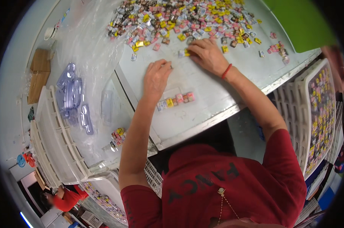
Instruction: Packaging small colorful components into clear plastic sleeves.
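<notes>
"Maroon T-shirt (236, 190) nearest; what risk?"

"The left hand (156, 77), fingers curled, grip unclear, has its forearm (135, 133) just beside the row of wrapped sweets (179, 99); a brush could skew it. The right hand (209, 57) touches a yellow sweet (186, 52); whether clamped, I can't tell."

"Room?"

"Tabletop (213, 95) right of the row, to the near edge (202, 126)."

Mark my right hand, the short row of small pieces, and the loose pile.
Right hand (209, 57): head view, back of the hand.
Short row of small pieces (175, 101): head view, mid-row.
Loose pile (185, 22): head view, its middle.
</notes>
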`<control>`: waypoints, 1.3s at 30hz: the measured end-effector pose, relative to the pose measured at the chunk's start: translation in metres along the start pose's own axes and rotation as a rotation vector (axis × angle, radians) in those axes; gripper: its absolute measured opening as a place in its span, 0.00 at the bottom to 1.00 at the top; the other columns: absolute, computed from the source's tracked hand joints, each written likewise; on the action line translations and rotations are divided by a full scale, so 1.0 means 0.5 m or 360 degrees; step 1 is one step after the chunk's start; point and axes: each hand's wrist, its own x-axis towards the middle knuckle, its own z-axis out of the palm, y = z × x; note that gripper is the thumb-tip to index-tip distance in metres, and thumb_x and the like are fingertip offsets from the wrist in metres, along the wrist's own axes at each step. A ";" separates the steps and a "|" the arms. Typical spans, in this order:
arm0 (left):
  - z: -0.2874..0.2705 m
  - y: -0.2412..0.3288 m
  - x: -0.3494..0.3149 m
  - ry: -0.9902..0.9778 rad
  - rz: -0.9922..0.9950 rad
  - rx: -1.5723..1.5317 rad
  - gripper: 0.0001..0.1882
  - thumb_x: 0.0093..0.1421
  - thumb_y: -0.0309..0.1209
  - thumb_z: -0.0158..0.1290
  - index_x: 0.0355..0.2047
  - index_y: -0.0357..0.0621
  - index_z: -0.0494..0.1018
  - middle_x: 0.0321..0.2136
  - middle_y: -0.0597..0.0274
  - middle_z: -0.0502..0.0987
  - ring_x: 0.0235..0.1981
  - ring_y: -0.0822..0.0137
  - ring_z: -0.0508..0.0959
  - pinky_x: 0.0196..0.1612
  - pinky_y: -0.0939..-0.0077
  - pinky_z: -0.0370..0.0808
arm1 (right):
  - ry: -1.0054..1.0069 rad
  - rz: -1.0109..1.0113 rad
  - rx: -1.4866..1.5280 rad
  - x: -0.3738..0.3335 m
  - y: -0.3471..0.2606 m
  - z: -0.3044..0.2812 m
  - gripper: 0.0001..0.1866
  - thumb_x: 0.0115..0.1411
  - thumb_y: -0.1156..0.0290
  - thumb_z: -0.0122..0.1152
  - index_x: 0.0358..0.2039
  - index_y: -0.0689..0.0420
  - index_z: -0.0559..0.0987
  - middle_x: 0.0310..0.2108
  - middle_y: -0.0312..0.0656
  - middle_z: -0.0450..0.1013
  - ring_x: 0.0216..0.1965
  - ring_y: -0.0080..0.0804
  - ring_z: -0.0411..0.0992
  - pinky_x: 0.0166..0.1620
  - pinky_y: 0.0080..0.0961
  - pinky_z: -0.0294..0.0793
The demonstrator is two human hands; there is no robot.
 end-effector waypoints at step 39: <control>-0.054 0.065 -0.156 0.0181 -0.0132 -0.0080 0.10 0.46 0.23 0.58 0.32 0.43 0.79 0.36 0.65 0.79 0.39 0.62 0.76 0.42 0.72 0.75 | -0.0246 -0.0319 0.0396 -0.063 -0.196 -0.010 0.16 0.46 0.72 0.66 0.38 0.59 0.80 0.42 0.44 0.73 0.41 0.39 0.72 0.46 0.30 0.72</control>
